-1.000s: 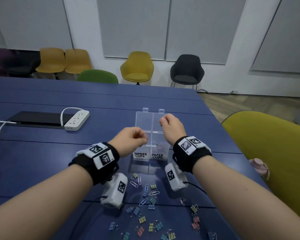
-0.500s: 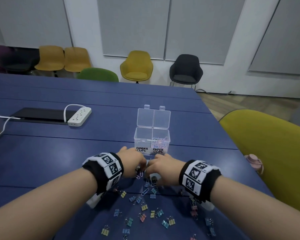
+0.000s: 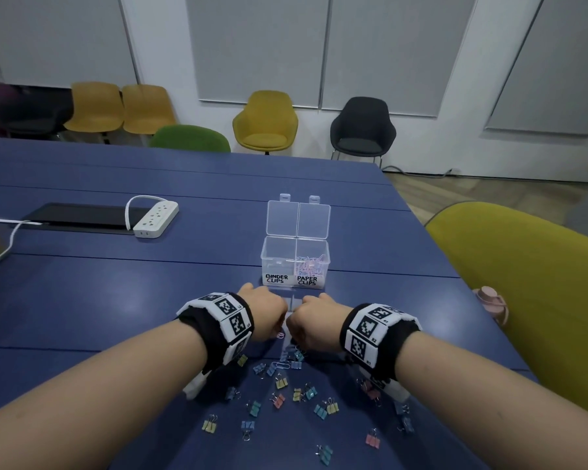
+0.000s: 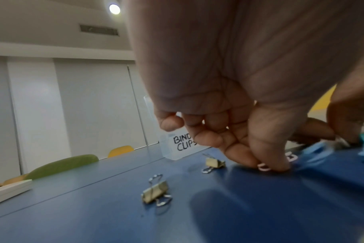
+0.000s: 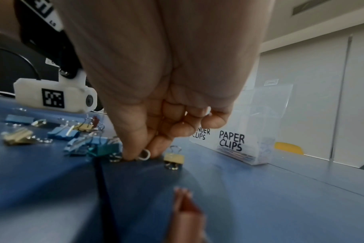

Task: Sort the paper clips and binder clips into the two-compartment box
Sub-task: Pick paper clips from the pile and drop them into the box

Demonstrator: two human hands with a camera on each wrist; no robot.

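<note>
A white power strip [image 3: 156, 220] lies far left on the blue table [image 3: 82, 300]. Nearer, the left hand [image 3: 263, 317] pinches a pink paper clip [image 4: 264, 167] against the tabletop, two yellow binder clips [image 4: 156, 191] beside it. The right hand [image 3: 314, 322] pinches a white paper clip [image 5: 144, 155], blue binder clips [image 5: 62, 132] crowding it. Behind stands the clear two-compartment box [image 3: 295, 266], lid open: paper clips fill its right half. Right of that, one olive chair [image 3: 523, 283].
</note>
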